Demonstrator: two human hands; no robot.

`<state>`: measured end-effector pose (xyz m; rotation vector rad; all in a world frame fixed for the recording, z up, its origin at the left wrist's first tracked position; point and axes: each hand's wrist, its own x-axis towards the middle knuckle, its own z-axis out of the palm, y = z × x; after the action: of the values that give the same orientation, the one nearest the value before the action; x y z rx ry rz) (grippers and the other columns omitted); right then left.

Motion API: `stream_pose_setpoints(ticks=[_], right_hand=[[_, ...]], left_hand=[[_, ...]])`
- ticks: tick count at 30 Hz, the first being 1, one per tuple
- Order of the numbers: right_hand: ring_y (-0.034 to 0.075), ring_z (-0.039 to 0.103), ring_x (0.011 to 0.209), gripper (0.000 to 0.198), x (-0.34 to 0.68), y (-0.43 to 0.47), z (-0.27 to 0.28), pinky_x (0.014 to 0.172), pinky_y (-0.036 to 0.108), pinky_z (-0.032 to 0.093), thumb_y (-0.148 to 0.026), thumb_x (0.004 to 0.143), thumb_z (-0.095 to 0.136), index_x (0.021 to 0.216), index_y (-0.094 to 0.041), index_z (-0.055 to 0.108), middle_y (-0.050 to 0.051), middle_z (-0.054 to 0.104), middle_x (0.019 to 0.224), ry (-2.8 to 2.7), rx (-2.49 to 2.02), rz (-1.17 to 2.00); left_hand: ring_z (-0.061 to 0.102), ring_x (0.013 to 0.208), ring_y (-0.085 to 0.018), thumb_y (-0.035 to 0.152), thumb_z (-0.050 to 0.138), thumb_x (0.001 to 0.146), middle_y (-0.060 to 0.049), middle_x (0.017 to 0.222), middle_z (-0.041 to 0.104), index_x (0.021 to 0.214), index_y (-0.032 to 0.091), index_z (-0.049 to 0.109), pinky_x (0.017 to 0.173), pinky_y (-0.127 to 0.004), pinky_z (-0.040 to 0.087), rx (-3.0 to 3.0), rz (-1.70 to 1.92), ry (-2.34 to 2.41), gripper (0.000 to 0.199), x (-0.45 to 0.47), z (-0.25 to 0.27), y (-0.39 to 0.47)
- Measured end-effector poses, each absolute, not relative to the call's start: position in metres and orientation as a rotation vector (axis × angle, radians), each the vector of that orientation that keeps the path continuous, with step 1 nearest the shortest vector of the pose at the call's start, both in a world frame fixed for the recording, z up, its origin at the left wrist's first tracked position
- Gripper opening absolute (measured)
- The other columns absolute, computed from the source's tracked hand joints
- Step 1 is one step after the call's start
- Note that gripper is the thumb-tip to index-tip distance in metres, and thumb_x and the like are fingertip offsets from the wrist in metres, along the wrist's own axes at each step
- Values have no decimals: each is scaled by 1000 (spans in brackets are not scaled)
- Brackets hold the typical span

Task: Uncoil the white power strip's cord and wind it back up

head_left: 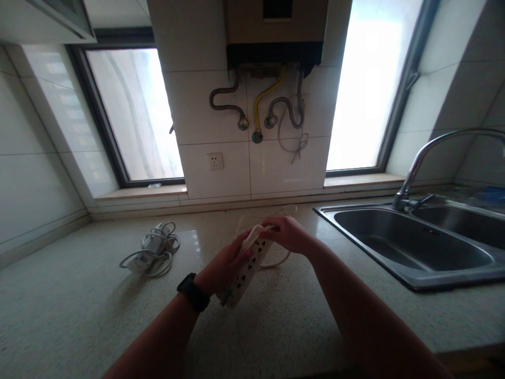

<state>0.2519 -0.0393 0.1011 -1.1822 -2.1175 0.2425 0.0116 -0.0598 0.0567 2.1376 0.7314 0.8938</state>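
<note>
A white power strip (247, 275) with several sockets is held tilted over the speckled countertop (79, 316). My left hand (229, 263), with a black watch on its wrist, is wrapped around the strip's left side. At the strip's far end my right hand (287, 231) has its fingers closed on the white power cord (254, 237). Part of that cord runs along the strip, and a loop of it curves out below the right hand. Some of the right fingertips are hidden. Left of the hands lies a second power strip (152, 245), wrapped in its own cord.
A steel double sink (379, 247) with a curved faucet (418, 158) is set into the counter at the right. On the wall are a socket (215, 161) and a water heater (276, 31) with hoses below it. Windows stand on both sides.
</note>
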Motion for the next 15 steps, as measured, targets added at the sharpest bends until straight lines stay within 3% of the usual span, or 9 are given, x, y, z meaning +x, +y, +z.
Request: stream_pose_setpoints(ticks=[5, 9, 15], right_hand=[[14, 58, 72, 42, 254, -35, 95, 62, 25, 38, -54, 83, 68, 97, -16, 74, 4, 65, 79, -2048, -1140, 417], [14, 57, 70, 44, 250, -36, 93, 62, 25, 39, -53, 80, 71, 102, -15, 73, 5, 66, 80, -1992, -1072, 536], [15, 60, 75, 37, 237, -46, 97, 67, 25, 42, -49, 78, 74, 98, -18, 74, 3, 67, 85, -1978, -989, 401]], left_hand=[[45, 131, -15, 52, 36, 103, 0, 145, 44, 152, 35, 33, 112, -29, 34, 2061, 867, 653, 52, 15, 57, -65], [51, 113, -15, 55, 41, 100, -7, 126, 54, 138, 22, 46, 98, -28, 42, 1933, 869, 678, 51, 18, 58, -69], [63, 98, -22, 54, 50, 95, -18, 124, 53, 145, 20, 30, 84, -37, 52, 1491, 786, 517, 64, 24, 64, -79]])
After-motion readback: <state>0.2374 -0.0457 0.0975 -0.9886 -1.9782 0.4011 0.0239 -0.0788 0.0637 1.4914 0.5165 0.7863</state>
